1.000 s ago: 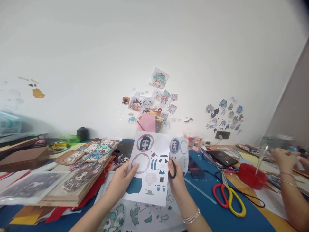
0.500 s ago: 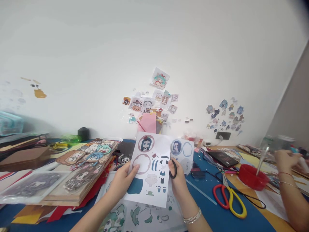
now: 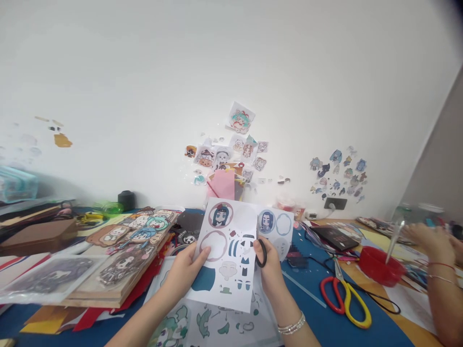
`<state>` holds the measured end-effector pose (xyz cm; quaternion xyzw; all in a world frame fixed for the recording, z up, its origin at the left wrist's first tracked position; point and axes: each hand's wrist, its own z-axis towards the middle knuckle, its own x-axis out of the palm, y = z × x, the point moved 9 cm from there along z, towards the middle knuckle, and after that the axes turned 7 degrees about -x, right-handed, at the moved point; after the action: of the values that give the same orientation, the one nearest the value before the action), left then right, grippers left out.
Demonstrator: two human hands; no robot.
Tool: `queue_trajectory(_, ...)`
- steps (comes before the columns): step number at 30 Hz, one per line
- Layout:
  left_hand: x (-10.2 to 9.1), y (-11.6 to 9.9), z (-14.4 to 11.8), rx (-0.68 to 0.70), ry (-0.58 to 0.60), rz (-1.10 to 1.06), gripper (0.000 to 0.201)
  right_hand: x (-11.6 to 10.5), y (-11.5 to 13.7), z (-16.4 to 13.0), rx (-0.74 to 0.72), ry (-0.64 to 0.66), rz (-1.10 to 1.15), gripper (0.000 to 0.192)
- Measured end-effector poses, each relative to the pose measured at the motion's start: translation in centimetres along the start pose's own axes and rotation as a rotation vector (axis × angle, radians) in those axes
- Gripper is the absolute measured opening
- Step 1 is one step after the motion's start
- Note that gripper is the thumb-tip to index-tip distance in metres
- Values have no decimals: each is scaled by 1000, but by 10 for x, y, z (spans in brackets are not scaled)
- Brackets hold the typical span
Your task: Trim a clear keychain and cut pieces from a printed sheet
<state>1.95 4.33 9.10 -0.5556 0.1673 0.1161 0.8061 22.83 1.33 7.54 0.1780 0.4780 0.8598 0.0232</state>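
My left hand (image 3: 190,270) is closed on the left edge of a white printed paper sheet (image 3: 217,301), thumb on top. The sheet carries a cartoon figure in a round frame and several loose cut-out shapes. My right hand (image 3: 270,265) is closed round black-handled scissors (image 3: 261,253) at the sheet's right side; their blades are mostly hidden. Beyond a slit at the scissors, the right-hand part of the paper (image 3: 284,241) shows another round portrait. Under the sheet lie more printed pages (image 3: 213,327) with green drawings.
Red-and-yellow-handled scissors (image 3: 345,299) lie on the blue mat at right, near a red bowl (image 3: 381,265). At left stands a stack of boards with cartoon cut-outs (image 3: 123,262). A co-worker's hand (image 3: 430,241) is at far right. Stickers (image 3: 224,156) cover part of the wall.
The whole view has shifted slightly. My hands keep the same hold on the sheet and scissors. The co-worker's hand at far right has changed its pose.
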Motion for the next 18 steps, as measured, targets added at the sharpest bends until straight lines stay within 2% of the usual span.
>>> queue_trajectory(18,4,1,-1,-30,50,-21,32,0,0,1,2,16,35,35)
